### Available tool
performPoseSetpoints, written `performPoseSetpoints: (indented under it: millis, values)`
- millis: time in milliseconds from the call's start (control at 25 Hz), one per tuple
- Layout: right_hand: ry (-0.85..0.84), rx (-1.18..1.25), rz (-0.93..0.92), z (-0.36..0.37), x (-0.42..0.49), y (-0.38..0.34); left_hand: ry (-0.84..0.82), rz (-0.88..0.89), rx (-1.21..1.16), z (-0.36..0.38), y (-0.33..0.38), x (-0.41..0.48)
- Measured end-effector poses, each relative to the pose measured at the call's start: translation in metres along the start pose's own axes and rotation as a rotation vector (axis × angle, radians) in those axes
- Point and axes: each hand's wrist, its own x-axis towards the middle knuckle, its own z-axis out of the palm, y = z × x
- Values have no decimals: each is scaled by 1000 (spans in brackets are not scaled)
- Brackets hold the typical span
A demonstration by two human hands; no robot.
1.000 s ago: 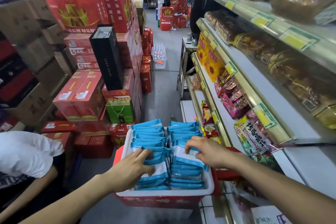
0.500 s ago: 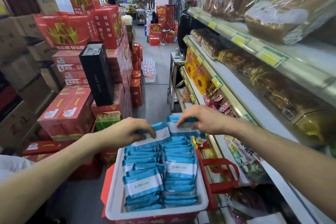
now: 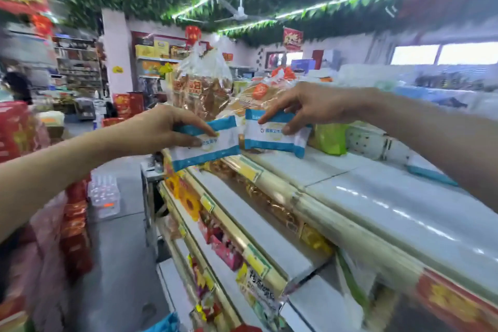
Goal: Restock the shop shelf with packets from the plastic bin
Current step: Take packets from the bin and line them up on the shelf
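My left hand (image 3: 159, 129) pinches a blue-and-white packet (image 3: 213, 147) at its upper edge, held in the air just left of the top shelf's front rim. My right hand (image 3: 304, 108) grips a second blue-and-white packet (image 3: 272, 137) over the near end of the top shelf (image 3: 377, 197). The two packets hang side by side, almost touching. The plastic bin is nearly out of view; only a corner of blue packets (image 3: 167, 323) shows at the bottom edge.
Bagged bread (image 3: 202, 89) stands on the top shelf right behind the packets, with a green pack (image 3: 330, 139) to the right. Lower shelves (image 3: 242, 224) hold snack packs. Red cartons (image 3: 75, 224) line the aisle's left side. A person (image 3: 17, 86) stands far back left.
Both hands have lifted one packet each out of the bin and raised them to the top shelf. The camera has tilted up, so the bin has dropped out of view.
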Motion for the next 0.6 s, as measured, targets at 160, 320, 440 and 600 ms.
performPoseSetpoints:
  millis: [160,320,440,600]
  values:
    - [67,-104,170,-49,-78,72,-50,133,20,36,42,88]
    - [126,-208,365,-66,-147,150,-76,265,111,84,86,152]
    - [131,-283,445,-67,-184,195,-94,309,61,110,108,177]
    - [142,-301,514,-66,-213,229,-141,323,-20,132,120,198]
